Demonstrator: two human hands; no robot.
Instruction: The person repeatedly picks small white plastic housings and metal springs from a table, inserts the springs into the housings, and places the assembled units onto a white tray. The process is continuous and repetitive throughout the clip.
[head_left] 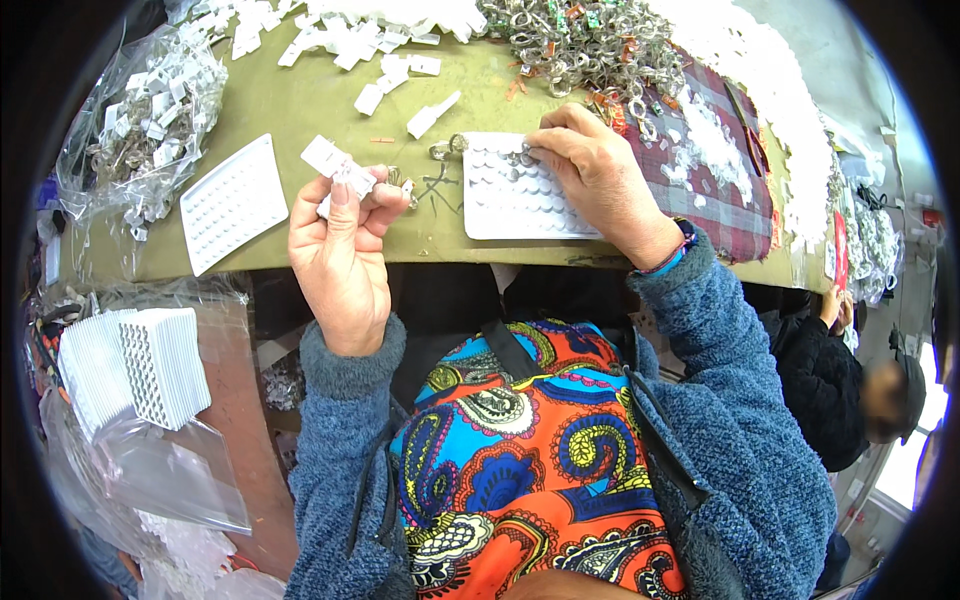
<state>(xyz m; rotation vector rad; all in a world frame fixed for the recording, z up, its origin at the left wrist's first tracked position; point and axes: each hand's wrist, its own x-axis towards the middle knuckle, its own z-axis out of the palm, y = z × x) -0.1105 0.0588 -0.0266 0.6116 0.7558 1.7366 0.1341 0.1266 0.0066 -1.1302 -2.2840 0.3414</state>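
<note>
White plastic makes up most of what lies on the olive-green worktop [320, 110]. The left hand [338, 235] is raised above the near edge, its fingers and thumb closed around a few small white plastic tags [338, 168] that stick up out of the grip toward 12 o'clock. The right hand [600, 180] rests palm down on a white dimpled tray [500, 200], fingertips pressed together on a small metal piece [522, 155] near the tray's far edge; the fingers hide how it is pinched. The two hands are well apart, the tray's bare half between them.

At 9 o'clock from the left hand lies a second white dimpled tray [232, 203], tilted and untouched. Just beside the left fingers, at 3 o'clock, a few loose metal clips [432, 185] lie on the worktop. At 12 o'clock from the right hand sits a big heap of metal rings and clips [580, 45], some with orange and green bits. Loose white tags [350, 40] are scattered along the far edge, and a clear bag of tags and metal parts [150, 110] sits at 10 o'clock. A plaid cloth [720, 160] lies at 3 o'clock from the right hand. Below the worktop, at 8 o'clock, a stack of white trays [140, 365] stands in a clear bag. Another person in dark clothes [825, 385] sits at 4 o'clock.
</note>
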